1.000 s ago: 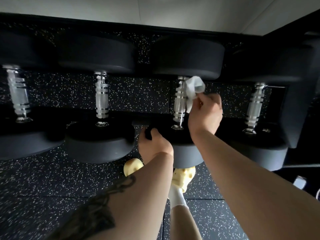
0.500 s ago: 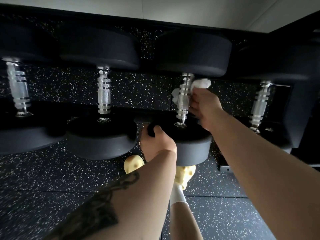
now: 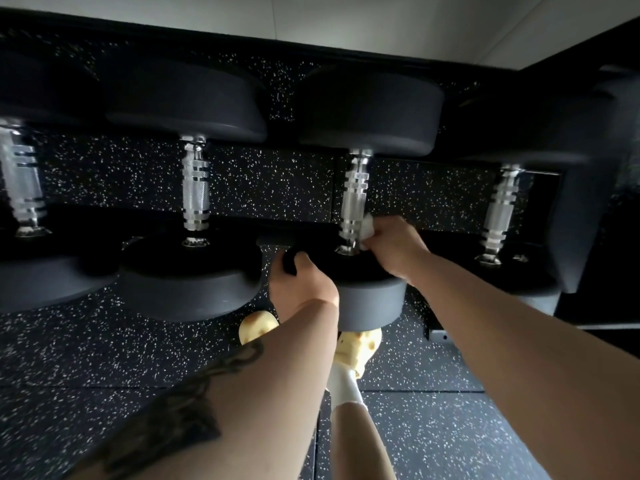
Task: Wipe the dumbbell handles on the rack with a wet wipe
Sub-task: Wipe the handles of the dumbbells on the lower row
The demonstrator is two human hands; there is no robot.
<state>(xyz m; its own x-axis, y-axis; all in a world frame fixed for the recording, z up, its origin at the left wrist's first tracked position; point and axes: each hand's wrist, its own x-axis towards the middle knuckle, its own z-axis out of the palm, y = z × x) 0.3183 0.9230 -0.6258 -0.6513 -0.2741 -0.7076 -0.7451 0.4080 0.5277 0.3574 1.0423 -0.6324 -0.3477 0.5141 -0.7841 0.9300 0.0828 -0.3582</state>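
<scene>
Four dumbbells are sitting side by side on the rack point(image 3: 294, 237), handles running front to back, black heads at each end. R hand point(image 3: 391, 245) is gripping a white wet wipe point(image 3: 367, 227) w/ curled fingers and pressing it against the right side of the third handle point(image 3: 355, 199), down at its near end, just above the collar where it meets the front head point(image 3: 367, 296). Only a small bunch of the wipe is showing between the fingers and the knurled chrome; rest is hidden in the hand. L hand point(image 3: 301, 285) is curling over the top left edge of that same front head, thumb up on the dark face, fingers wrapping out of sight, so it is holding the head. Second handle point(image 3: 196, 188) is standing apart to the left w/ nothing touching it, far-left handle point(image 3: 22, 181) is blurring at the frame edge, and fourth handle point(image 3: 498, 209) is off to the right, near a dark upright part of the rack. Below the rack, speckled black rubber floor point(image 3: 86, 358) is showing, also running up behind the handles. Two pale yellow shoes point(image 3: 256, 325) are poking out under the third dumbbell, the right one w/ a white sock point(image 3: 341, 382) above it. L forearm is showing a dark tattoo point(image 3: 180, 403).
</scene>
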